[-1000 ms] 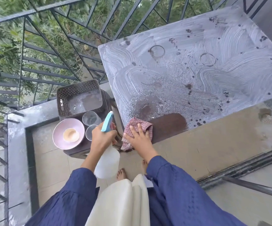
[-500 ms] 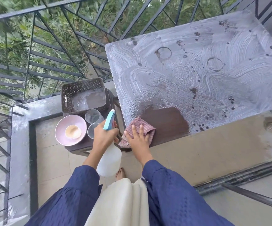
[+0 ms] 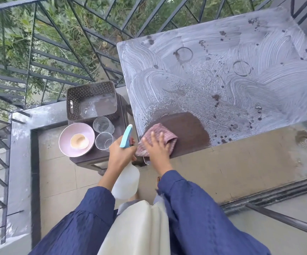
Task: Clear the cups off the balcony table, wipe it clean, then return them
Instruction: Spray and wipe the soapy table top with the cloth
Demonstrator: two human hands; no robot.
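Head view. The desk [image 3: 250, 92] is coated in a swirled white film with dark spots and two ring marks; one dark brown patch shows bare at its near-left corner. Right hand [image 3: 157, 147], fingers straight and spread, presses the checked cloth [image 3: 164, 132] flat on that patch. Left hand [image 3: 119, 155], just off the same corner, grips the spray bottle [image 3: 126, 181] by its neck. Left of the desk, on a low stool [image 3: 93, 157]: clear cup [image 3: 103, 124], second clear cup [image 3: 104, 141], pink bowl [image 3: 66, 142], perforated basket [image 3: 73, 96].

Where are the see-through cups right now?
In the head view, the clear cups stand on the small stool left of the balcony table, beside the pink bowl and the basket.
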